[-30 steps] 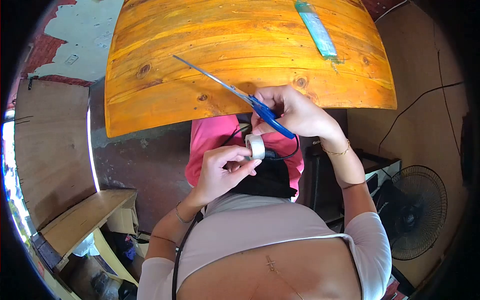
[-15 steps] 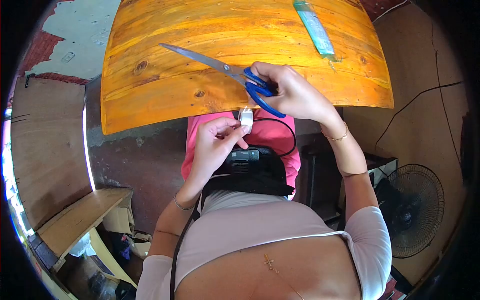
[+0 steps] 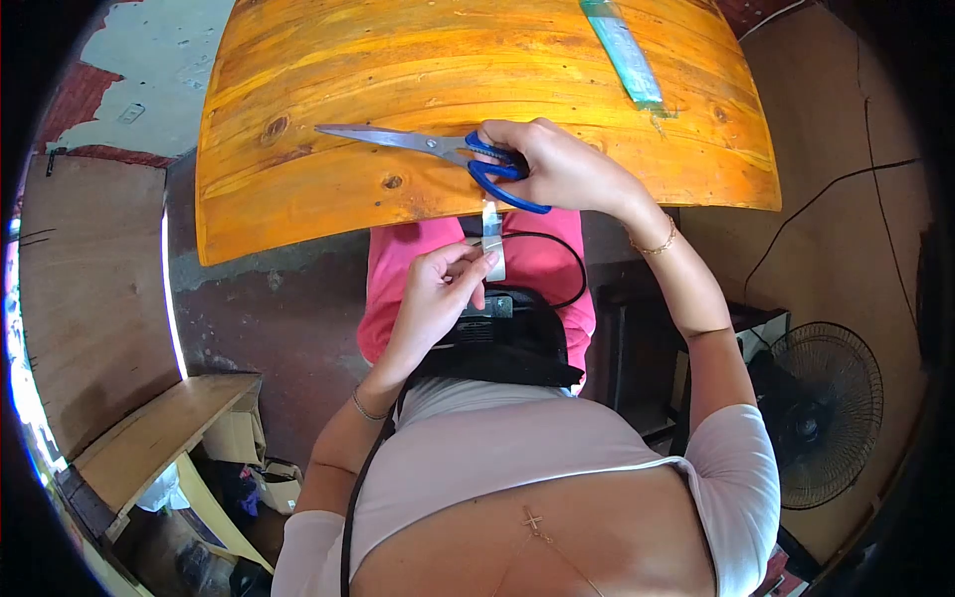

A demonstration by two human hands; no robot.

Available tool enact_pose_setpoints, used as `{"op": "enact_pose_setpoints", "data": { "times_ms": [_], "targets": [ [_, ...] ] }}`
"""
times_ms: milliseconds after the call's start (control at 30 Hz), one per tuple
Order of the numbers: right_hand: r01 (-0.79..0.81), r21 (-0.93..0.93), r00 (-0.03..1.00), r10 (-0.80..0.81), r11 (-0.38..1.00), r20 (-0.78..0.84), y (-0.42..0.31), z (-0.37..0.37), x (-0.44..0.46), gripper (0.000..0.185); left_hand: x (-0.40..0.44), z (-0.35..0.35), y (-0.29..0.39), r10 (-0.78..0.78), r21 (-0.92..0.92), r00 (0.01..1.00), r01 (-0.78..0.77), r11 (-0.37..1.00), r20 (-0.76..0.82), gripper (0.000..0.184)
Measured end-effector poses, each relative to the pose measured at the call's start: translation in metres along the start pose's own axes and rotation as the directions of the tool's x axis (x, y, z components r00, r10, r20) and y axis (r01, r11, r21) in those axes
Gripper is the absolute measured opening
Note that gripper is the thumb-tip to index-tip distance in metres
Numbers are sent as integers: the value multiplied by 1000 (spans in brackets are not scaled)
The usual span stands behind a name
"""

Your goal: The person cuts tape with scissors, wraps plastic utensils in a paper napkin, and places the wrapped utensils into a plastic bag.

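Hands apart. Left hand [image 3: 438, 294] pinches tape roll [image 3: 496, 265] above lap [image 3: 535, 257], likely steadying it against pull. Right hand [image 3: 569, 171] grips scissors [image 3: 438, 146] by handles [image 3: 509, 200], pointing left over counter [image 3: 298, 204], perhaps clear of strip [image 3: 491, 221] stretched between. Packet [image 3: 629, 62] lies farther off.

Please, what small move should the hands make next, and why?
Perhaps the right hand should draw the tape strip out a little further while the left hand steadies the tape roll: the strip looks short, and the scissors point away from it.
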State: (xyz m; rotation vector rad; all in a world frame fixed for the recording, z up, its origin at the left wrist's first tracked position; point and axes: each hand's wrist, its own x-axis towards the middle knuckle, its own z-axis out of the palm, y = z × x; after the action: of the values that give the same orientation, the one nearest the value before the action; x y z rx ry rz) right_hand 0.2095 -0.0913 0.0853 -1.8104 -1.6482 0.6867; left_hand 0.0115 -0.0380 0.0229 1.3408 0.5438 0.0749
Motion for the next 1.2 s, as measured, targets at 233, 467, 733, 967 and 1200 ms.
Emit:
{"op": "enact_pose_setpoints", "data": {
  "times_ms": [233,467,733,967,1200],
  "targets": [
    [27,-8,1000,-27,1000,-6,-1,2,-1,22,-2,1,-1,2,-17,1000,-2,1000,2,18],
    [38,-15,999,-39,999,-33,1,6,-4,23,-2,2,-3,6,-35,1000,-5,999,5,17],
    [-109,-121,993,102,987,-62,8,2,2,44,0,1,-4,-21,-16,1000,21,1000,10,18],
    [-193,-164,981,194,967,-8,9,0,10,61,7,-5,-13,-63,-27,998,63,998,-9,19],
    [-140,-106,989,145,984,35,1,-13,2,50,5,-3,-3,-160,-107,985,165,980,56,19]
  ]
}}
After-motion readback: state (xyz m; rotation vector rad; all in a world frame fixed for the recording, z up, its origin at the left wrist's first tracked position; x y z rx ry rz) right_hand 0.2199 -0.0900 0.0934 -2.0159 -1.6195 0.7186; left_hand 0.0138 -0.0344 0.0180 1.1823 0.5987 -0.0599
